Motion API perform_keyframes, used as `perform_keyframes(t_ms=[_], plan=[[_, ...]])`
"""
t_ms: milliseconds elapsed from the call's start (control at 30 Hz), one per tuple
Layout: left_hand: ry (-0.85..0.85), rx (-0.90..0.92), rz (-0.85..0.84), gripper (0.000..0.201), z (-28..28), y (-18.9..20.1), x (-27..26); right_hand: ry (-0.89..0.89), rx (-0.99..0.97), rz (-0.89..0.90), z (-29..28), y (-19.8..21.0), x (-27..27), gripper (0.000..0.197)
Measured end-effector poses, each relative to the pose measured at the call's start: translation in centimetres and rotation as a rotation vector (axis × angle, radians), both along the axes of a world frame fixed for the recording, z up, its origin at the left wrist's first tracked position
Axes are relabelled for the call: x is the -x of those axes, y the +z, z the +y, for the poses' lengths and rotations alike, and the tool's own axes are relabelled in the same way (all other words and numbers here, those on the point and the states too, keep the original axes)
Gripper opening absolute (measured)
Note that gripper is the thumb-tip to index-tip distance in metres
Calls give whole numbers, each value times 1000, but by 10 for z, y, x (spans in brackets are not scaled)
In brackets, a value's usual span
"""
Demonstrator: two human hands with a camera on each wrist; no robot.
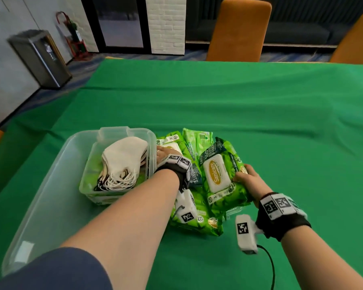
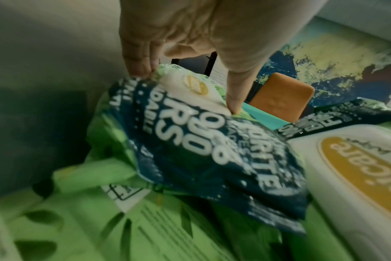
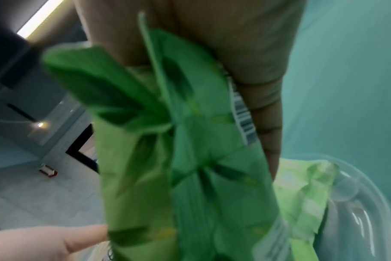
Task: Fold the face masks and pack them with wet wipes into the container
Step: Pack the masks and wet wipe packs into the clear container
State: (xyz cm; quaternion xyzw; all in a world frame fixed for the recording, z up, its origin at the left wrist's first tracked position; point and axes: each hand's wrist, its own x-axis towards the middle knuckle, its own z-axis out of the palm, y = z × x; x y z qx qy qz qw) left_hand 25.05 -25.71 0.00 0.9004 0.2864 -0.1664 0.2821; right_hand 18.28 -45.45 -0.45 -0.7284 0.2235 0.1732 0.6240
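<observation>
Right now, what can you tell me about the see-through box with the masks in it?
The container is a clear plastic box with rounded corners, standing open on the green tablecloth. A stack of folded white face masks lies at its far end on a green wet wipes pack. The near end looks bare. The left hand is beside its right wall.

The head camera looks forward and down across a green-clothed table [image 1: 239,105], both forearms entering from below. The left wrist camera peers along the left hand [image 2: 190,35], close over green plastic wet-wipe packs [image 2: 190,150]. The right wrist camera sits almost against one such pack [image 3: 179,159]. All three share the pack pile [image 1: 199,185].
</observation>
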Motion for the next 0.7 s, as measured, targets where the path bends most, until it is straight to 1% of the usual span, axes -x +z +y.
perform_keyframes(t_ms=[33,100,133,167,200,233,267,300,367,433,467,500,533,600,633,667,700], plan=[[15,-48,22,83,2,0,-3,35,64,13,2,3,-4,61],[-94,-131,73,83,3,6,1,116,246,39,6,6,-12,90],[-130,-127,71,87,2,6,2,153,339,46,9,7,-14,96],[-155,-129,69,92,1,7,3,171,400,53,10,7,-15,93],[-130,-111,65,94,0,8,5,167,425,61,9,5,-17,85],[-87,-86,34,93,-3,11,4,150,418,65,8,4,-18,75],[-49,-44,44,91,-3,9,3,135,395,65,6,2,-19,70],[-22,-3,67,94,-4,9,2,117,366,64,4,-1,-19,69],[-21,52,70,108,-5,11,1,72,300,51,-1,-6,-17,69],[16,143,16,117,1,10,2,20,232,42,-6,-9,-12,74],[16,151,11,117,5,9,3,-3,206,38,-9,-12,-10,79],[-14,137,33,112,7,8,3,-18,193,37,-11,-13,-7,85],[-32,159,50,102,8,5,0,-32,190,35,-13,-16,-5,89],[-107,215,145,76,6,11,-6,-50,194,36,-16,-19,0,92],[-160,239,175,68,5,15,-7,-54,189,41,-17,-21,2,89],[-241,217,205,67,2,9,-14,-55,180,35,-18,-23,3,82],[-270,222,224,71,-3,6,-16,-58,182,21,-19,-23,4,70]])
